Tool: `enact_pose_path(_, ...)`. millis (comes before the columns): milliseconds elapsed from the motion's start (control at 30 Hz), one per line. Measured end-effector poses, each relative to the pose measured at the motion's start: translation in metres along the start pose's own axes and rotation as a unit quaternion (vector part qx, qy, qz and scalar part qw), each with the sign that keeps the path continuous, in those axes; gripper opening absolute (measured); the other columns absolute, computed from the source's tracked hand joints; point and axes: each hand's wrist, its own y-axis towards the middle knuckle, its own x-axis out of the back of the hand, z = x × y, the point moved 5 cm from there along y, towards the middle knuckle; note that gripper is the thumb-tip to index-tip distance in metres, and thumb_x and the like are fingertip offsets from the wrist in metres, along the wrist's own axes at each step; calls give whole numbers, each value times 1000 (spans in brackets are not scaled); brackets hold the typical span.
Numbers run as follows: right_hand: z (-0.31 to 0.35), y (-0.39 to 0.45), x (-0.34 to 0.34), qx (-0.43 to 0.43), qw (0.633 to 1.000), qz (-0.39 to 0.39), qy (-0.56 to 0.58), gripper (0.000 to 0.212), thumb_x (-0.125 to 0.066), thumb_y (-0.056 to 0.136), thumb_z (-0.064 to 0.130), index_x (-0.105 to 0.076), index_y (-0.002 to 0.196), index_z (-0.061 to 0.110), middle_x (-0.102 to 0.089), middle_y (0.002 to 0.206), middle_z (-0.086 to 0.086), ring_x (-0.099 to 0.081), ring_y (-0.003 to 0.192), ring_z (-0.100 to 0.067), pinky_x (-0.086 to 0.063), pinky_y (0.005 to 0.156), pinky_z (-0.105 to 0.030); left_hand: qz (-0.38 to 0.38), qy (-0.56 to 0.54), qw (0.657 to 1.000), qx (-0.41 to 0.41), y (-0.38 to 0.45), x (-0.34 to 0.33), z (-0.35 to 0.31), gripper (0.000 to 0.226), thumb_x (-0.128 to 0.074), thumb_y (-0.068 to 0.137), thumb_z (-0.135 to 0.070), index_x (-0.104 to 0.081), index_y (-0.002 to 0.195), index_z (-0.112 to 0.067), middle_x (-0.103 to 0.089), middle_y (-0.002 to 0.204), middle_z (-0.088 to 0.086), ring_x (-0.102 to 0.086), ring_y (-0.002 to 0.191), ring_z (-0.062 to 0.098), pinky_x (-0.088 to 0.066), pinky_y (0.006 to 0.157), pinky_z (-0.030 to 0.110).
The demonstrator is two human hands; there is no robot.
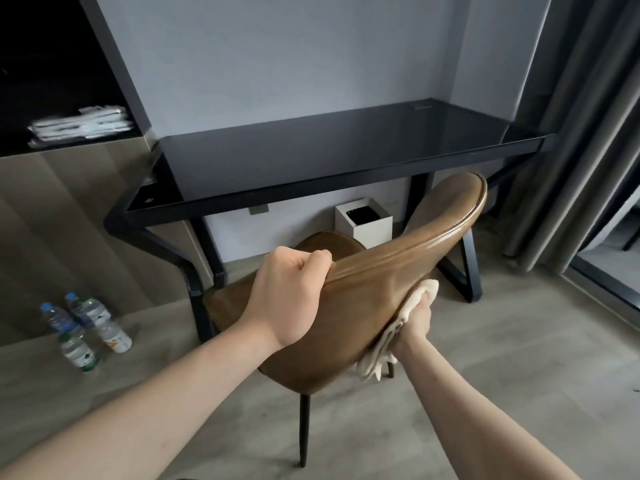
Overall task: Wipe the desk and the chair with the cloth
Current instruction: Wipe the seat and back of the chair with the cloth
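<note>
A brown leather chair [349, 306] stands in front of the black glass-topped desk [329, 157], its backrest turned toward me. My left hand [291, 292] grips the top edge of the backrest, fingers curled over the rim. My right hand [415, 320] holds a cream cloth [384, 344] against the right outer side of the backrest. Part of the cloth hangs loose below the hand. The chair's seat is mostly hidden behind the backrest.
A white square bin [363, 223] sits under the desk by the wall. Several water bottles [86, 327] stand on the floor at the left. Folded towels [83, 124] lie on a dark shelf at upper left. Grey curtains [581, 133] hang at the right.
</note>
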Motion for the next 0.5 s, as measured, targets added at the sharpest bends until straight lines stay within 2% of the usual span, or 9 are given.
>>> enact_pose_path(67,-14,-19,2,-39,999,-23,14,85,-35,100,80,-58,150,15,-57,149,-12,-52,136,-39,-35,115,-53,2,1,1000,10,-1,0,0,57,-46,97,-32,-20,47,-18,-21,46,-7,-24,48,13,-21,50,29)
enact_pose_path(100,-29,-29,2,-64,997,-26,22,87,-36,99,81,-55,153,16,-51,156,-12,-46,143,-40,-32,117,-54,2,1,1000,16,-1,0,-1,54,-45,95,-33,-21,50,-15,-21,46,-5,-24,49,13,-21,51,33)
enact_pose_path(167,-63,-45,1,-88,995,-6,52,101,-36,87,94,-53,155,22,-48,160,-6,-42,147,-39,-23,124,-57,-1,4,1000,26,-2,1,-2,52,-44,93,-35,-21,53,-12,-20,48,-2,-23,52,16,-21,52,36)
enact_pose_path(233,-96,-45,-6,-108,990,-2,95,114,-34,70,106,-55,153,29,-52,156,-2,-47,143,-37,-26,123,-60,-1,4,999,32,-4,2,-7,50,-44,90,-35,-18,52,-15,-17,51,-2,-20,55,16,-19,52,34)
enact_pose_path(333,-119,-78,-17,-162,981,43,96,98,-38,90,90,-41,161,23,-40,166,-10,-37,151,-38,-24,124,-57,-2,7,999,41,-5,5,-11,50,-44,89,-34,-17,50,-20,-15,50,-4,-17,55,15,-17,49,29)
enact_pose_path(400,-122,-91,-18,-181,977,64,97,86,-39,98,79,-40,161,20,-39,166,-14,-36,152,-39,-26,124,-57,0,7,999,47,-7,5,-13,51,-44,89,-34,-18,47,-21,-16,48,-6,-18,52,14,-17,47,26)
enact_pose_path(500,-118,-84,-14,-181,974,74,114,74,-42,99,74,-57,142,16,-60,139,-18,-54,130,-40,-42,112,-56,-2,2,998,56,-9,5,-12,51,-44,88,-34,-18,47,-21,-17,48,-5,-18,51,13,-17,46,25)
